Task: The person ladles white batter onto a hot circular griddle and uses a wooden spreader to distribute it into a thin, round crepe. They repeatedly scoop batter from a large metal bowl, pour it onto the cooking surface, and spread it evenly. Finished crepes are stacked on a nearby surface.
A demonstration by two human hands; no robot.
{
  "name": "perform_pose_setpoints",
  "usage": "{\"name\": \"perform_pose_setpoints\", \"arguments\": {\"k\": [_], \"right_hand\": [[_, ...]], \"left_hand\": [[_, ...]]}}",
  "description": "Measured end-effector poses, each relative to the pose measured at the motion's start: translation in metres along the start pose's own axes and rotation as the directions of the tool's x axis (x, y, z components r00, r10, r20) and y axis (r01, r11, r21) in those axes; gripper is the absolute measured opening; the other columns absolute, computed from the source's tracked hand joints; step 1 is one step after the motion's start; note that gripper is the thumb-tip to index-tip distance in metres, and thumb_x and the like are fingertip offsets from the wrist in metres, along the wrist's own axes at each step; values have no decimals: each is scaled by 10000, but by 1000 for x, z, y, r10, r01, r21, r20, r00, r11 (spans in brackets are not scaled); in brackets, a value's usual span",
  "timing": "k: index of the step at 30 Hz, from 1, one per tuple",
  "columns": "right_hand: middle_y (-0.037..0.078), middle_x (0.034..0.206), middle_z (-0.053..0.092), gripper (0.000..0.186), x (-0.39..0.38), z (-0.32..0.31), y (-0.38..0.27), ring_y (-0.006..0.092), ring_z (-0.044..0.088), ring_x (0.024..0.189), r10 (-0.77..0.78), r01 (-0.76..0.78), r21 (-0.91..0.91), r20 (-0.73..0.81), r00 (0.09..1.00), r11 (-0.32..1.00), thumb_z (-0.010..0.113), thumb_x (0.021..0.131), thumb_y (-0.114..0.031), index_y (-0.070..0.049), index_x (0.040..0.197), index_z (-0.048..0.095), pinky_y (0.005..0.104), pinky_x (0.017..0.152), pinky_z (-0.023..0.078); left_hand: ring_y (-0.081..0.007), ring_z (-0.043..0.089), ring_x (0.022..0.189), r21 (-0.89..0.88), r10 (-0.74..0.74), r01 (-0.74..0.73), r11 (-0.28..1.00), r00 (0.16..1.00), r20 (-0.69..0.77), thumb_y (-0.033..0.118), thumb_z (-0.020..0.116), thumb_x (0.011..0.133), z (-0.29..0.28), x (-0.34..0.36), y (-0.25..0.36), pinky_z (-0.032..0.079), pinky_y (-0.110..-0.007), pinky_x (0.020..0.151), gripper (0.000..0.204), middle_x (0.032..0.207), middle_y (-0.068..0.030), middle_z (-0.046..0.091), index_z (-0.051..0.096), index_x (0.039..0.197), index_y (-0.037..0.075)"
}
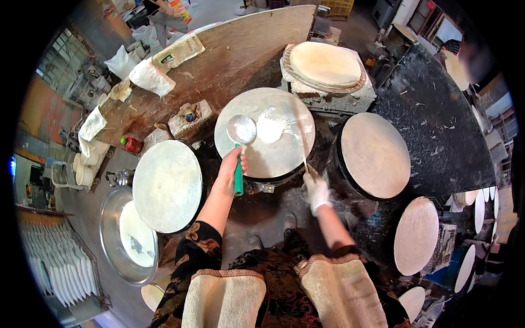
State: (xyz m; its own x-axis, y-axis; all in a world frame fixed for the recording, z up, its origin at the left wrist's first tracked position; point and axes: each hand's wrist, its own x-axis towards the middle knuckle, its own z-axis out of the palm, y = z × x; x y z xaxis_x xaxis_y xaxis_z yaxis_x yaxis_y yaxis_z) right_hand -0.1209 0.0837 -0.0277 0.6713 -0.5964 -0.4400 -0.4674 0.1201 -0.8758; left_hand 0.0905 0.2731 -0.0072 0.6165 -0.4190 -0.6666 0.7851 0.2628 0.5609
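Observation:
In front of me is a round griddle (240,158) with a puddle of white batter (270,130) near its middle and thin smears running right. My left hand (231,167) grips the green handle of a ladle (241,129). Its round bowl, whitish inside, hangs above the griddle just left of the batter. In a white glove, my right hand (316,188) closes round the end of a long thin stick-like spreader (302,123). That tool reaches forward across the griddle's right side; whether its edge touches the surface I cannot tell.
Other round griddles stand left (167,186) and right (375,156). A stack of flatbreads (326,64) lies at the back right. A metal basin (112,249) of white batter sits at lower left. A curved board (240,41) walls the far side; a person (165,21) stands beyond.

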Motion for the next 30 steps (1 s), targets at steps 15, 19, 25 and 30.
{"name": "perform_pose_setpoints", "arguments": {"k": [15, 19, 25, 30], "right_hand": [[164, 1091, 582, 446, 9, 50, -20, 281, 557, 952, 141, -129, -80, 161, 977, 988, 505, 915, -352, -121, 1297, 505, 318, 816, 419], [105, 833, 592, 433, 8, 50, -29, 208, 560, 723, 166, -177, 22, 244, 955, 984, 527, 903, -327, -122, 1284, 523, 310, 670, 453], [46, 771, 623, 426, 20, 55, -6, 147, 537, 609, -166, 173, -20, 194, 967, 985, 533, 918, -303, -99, 1292, 513, 287, 591, 456], [46, 762, 604, 410, 3, 22, -52, 115, 540, 610, -27, 22, 30, 197, 980, 999, 532, 909, -294, -85, 1262, 540, 272, 546, 446]], "left_hand": [[-130, 452, 443, 214, 291, -263, 941, 950, -110, 176, 525, 893, 65, 6, -32, 393, -279, 386, 119, 612, -24, 482, 487, 958, 83], [-122, 446, 467, 117, 233, -214, 970, 955, -185, 198, 511, 912, 61, 8, -37, 394, -278, 388, 160, 648, -24, 474, 464, 1016, 86], [-117, 423, 451, -37, 173, -181, 983, 971, -164, 205, 459, 933, 73, 6, -40, 383, -275, 394, 131, 609, -18, 445, 450, 983, 85], [-85, 349, 399, -538, 14, 250, 805, 899, 438, 251, 494, 939, 30, -10, -18, 309, -228, 356, 186, 529, 42, 384, 467, 806, 125]]}}
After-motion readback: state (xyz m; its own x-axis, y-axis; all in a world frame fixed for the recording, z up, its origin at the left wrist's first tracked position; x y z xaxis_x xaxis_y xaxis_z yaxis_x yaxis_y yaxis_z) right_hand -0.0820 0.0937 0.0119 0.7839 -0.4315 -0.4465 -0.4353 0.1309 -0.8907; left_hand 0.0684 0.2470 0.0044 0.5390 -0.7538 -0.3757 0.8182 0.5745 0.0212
